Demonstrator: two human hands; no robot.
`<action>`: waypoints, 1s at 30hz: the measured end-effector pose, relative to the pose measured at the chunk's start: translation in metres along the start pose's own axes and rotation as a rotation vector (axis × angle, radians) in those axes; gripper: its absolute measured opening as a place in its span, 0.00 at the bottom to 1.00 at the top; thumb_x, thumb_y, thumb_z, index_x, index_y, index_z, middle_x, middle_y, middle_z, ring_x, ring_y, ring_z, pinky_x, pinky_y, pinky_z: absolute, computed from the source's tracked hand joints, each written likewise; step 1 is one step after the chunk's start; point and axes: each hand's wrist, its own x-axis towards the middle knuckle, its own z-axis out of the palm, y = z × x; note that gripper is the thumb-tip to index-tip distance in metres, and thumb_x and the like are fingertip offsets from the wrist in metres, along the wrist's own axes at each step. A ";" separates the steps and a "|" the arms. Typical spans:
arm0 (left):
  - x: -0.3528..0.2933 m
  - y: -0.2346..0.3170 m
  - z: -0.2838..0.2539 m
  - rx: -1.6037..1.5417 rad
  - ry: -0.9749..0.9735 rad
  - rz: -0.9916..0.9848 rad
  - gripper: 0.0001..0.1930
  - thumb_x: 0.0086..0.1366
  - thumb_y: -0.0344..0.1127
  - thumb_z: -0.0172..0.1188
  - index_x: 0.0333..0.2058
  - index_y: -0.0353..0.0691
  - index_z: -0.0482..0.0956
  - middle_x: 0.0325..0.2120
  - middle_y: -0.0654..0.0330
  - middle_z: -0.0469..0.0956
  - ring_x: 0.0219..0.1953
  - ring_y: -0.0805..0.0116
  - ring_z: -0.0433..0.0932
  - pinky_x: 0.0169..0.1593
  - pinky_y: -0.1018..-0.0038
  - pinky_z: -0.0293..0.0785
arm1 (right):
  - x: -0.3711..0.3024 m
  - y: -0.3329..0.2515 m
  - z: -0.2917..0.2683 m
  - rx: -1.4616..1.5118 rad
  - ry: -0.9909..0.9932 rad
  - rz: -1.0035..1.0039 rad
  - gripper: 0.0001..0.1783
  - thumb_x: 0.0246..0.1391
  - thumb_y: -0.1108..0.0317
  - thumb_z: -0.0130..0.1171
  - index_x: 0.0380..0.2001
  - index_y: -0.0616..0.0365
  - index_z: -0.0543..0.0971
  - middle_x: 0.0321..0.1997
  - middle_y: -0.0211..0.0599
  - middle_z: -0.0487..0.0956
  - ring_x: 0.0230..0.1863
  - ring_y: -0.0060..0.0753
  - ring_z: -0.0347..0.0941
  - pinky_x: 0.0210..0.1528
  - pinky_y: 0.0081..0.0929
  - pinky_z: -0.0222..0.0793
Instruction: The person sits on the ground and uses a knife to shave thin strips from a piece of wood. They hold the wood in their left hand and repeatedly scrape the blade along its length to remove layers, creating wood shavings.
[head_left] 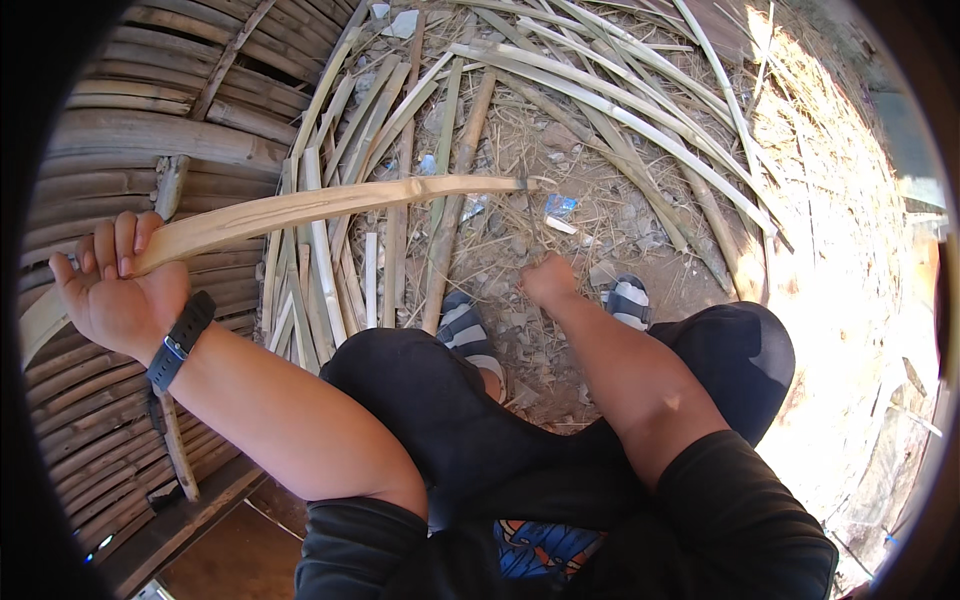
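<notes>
A long pale bamboo strip [300,207] stretches from the far left to the middle, bending slightly, with a joint near its far end. My left hand [130,280], wearing a dark watch, is closed round its left part, fingers curled over the top. Lower and to the right of the strip's tip, my right hand [550,281] makes a fist. A thin dark edge [524,184] crosses the strip near that tip. Whatever the fist grips is too slim and blurred to name.
Split bamboo strips [620,90] lie across the ground ahead, with more lengths [320,240] beside the slatted bamboo wall [190,130] at left. My sandalled feet [462,325] rest on dirt with straw and litter. At right, sunlit straw [820,190] rises.
</notes>
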 end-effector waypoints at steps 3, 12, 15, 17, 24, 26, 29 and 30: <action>0.001 0.007 0.008 -0.068 -0.074 -0.011 0.18 0.67 0.48 0.47 0.20 0.49 0.61 0.12 0.70 0.54 0.16 0.76 0.53 0.28 0.75 0.54 | 0.000 -0.016 0.008 0.093 0.150 0.027 0.26 0.46 0.62 0.60 0.44 0.72 0.75 0.42 0.63 0.79 0.47 0.58 0.77 0.50 0.40 0.72; -0.027 0.063 -0.003 -0.280 -0.124 0.212 0.19 0.66 0.49 0.45 0.17 0.50 0.60 0.11 0.70 0.54 0.15 0.74 0.54 0.28 0.74 0.55 | 0.016 -0.098 -0.134 0.171 0.301 -0.197 0.24 0.45 0.64 0.59 0.43 0.71 0.74 0.41 0.62 0.79 0.46 0.56 0.77 0.48 0.42 0.72; -0.041 0.081 -0.013 -0.353 -0.111 0.297 0.19 0.65 0.50 0.46 0.17 0.50 0.59 0.10 0.70 0.53 0.16 0.74 0.54 0.29 0.73 0.55 | -0.022 -0.132 -0.195 -0.015 0.343 -0.296 0.23 0.45 0.64 0.59 0.44 0.68 0.73 0.40 0.61 0.79 0.45 0.57 0.77 0.48 0.43 0.72; -0.045 0.082 -0.010 -0.415 -0.120 0.333 0.19 0.65 0.49 0.45 0.17 0.50 0.59 0.11 0.70 0.53 0.16 0.74 0.53 0.30 0.73 0.55 | -0.037 -0.130 -0.226 -0.167 0.477 -0.375 0.21 0.47 0.65 0.59 0.45 0.63 0.73 0.38 0.59 0.80 0.44 0.58 0.77 0.46 0.45 0.72; -0.052 0.076 0.013 -0.453 -0.073 0.389 0.18 0.65 0.46 0.46 0.18 0.49 0.58 0.12 0.69 0.52 0.17 0.74 0.53 0.30 0.74 0.54 | -0.052 -0.107 -0.248 -0.393 0.540 -0.969 0.18 0.44 0.70 0.62 0.41 0.56 0.72 0.34 0.53 0.78 0.39 0.59 0.75 0.41 0.48 0.70; -0.054 0.077 0.017 -0.457 -0.088 0.381 0.18 0.65 0.46 0.46 0.18 0.49 0.58 0.12 0.69 0.52 0.17 0.74 0.53 0.30 0.74 0.54 | -0.045 -0.104 -0.247 -0.361 0.537 -0.986 0.18 0.44 0.70 0.62 0.42 0.56 0.72 0.35 0.53 0.78 0.40 0.59 0.75 0.42 0.47 0.70; -0.058 0.085 0.022 -0.446 -0.114 0.378 0.17 0.65 0.43 0.47 0.18 0.49 0.59 0.12 0.69 0.53 0.17 0.75 0.53 0.29 0.75 0.54 | -0.027 -0.097 -0.270 -0.322 0.640 -0.806 0.18 0.45 0.70 0.62 0.42 0.56 0.73 0.35 0.53 0.79 0.41 0.59 0.75 0.43 0.47 0.70; -0.058 0.085 0.023 -0.455 -0.142 0.372 0.16 0.64 0.42 0.48 0.18 0.49 0.59 0.12 0.69 0.53 0.17 0.75 0.53 0.29 0.75 0.54 | -0.016 -0.090 -0.283 -0.295 0.674 -0.642 0.18 0.45 0.69 0.62 0.42 0.56 0.73 0.35 0.53 0.79 0.42 0.58 0.75 0.44 0.48 0.70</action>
